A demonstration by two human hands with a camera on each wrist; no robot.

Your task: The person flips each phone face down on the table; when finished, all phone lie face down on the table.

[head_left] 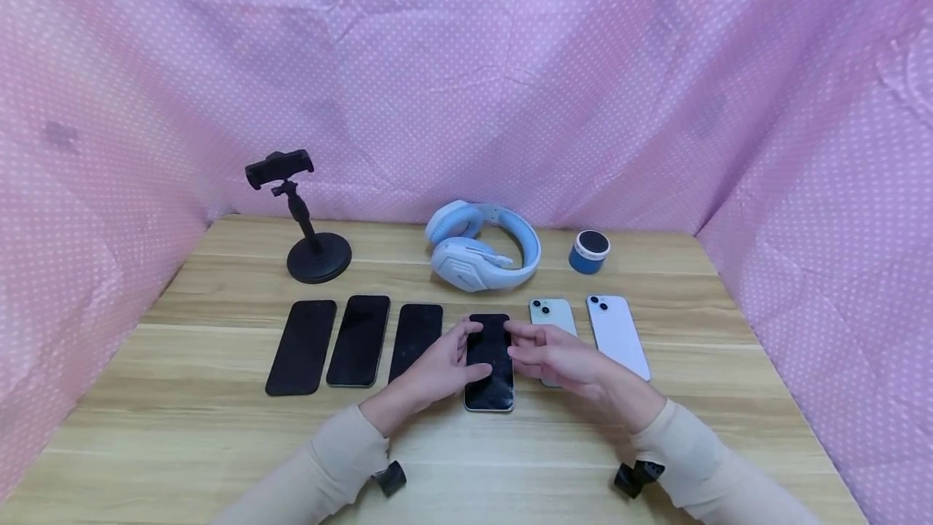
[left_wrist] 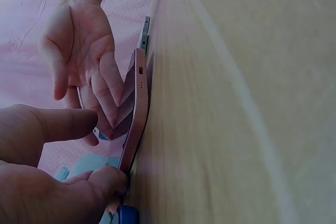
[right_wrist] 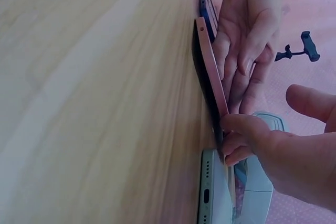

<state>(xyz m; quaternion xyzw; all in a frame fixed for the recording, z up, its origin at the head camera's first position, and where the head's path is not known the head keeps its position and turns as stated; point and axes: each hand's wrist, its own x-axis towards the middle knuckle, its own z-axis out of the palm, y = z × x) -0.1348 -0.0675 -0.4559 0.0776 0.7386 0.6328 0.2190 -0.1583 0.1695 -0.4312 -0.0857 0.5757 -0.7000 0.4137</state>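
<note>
Centrally, a slim pink-edged smartphone with a dark glass screen lies face up on the pale wood-grain tabletop, fourth from the left in a near row of six handsets. Both hands bracket it, which suggests it is being steadied or prised at its edges rather than carried. The left hand rests at its left edge with the thumb laid on the glass; in the left wrist view a fingertip presses the pink frame at the far corner. The right hand sits at the right edge; in the right wrist view its curled fingers pinch the frame. Neither hand encloses the phone fully.

The wrist views show the phone's near end standing slightly off the wood, tilted; its rounded pink frame carries a charging port. The glass appears smudged near the bottom.

To the left lie three dark screen-up phones side by side, close but apart. To the right lie a pale green phone lying camera-side up, partly covered by the right hand, and a white phone lying camera-side up.

Farther back stand a black round-based phone stand with a clamp, a pair of light blue over-ear headphones and a small blue cylindrical speaker. Pink dotted cloth screens three sides.
</note>
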